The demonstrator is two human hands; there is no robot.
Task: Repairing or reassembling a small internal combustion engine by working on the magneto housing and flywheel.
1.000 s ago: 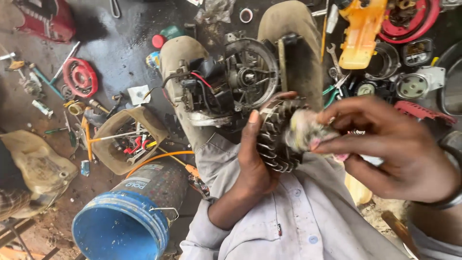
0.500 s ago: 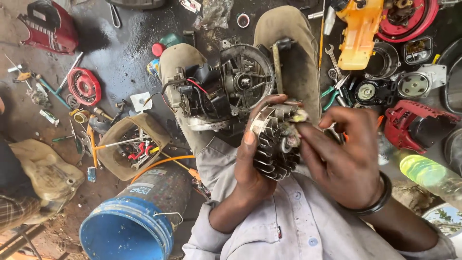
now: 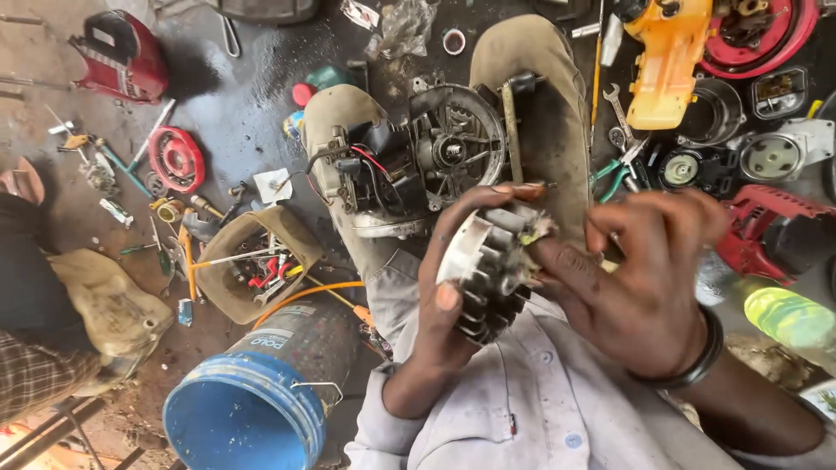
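Near centre above the lap, left hand point(image 3: 453, 287) gripping finned flywheel point(image 3: 488, 270), right hand point(image 3: 640, 278) pinching its top edge, small engine point(image 3: 418, 165) just beyond.

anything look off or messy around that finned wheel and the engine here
Nothing looks broken, but it is messy. The finned wheel is off the engine, held in the left hand while the right hand touches its rim. The blue bucket lies tipped on its side, and tools are scattered over the wet floor.

A blue bucket point(image 3: 252, 409), a red cover point(image 3: 177, 158), an orange-yellow housing point(image 3: 666, 57), a grey finned flywheel point(image 3: 488, 270).
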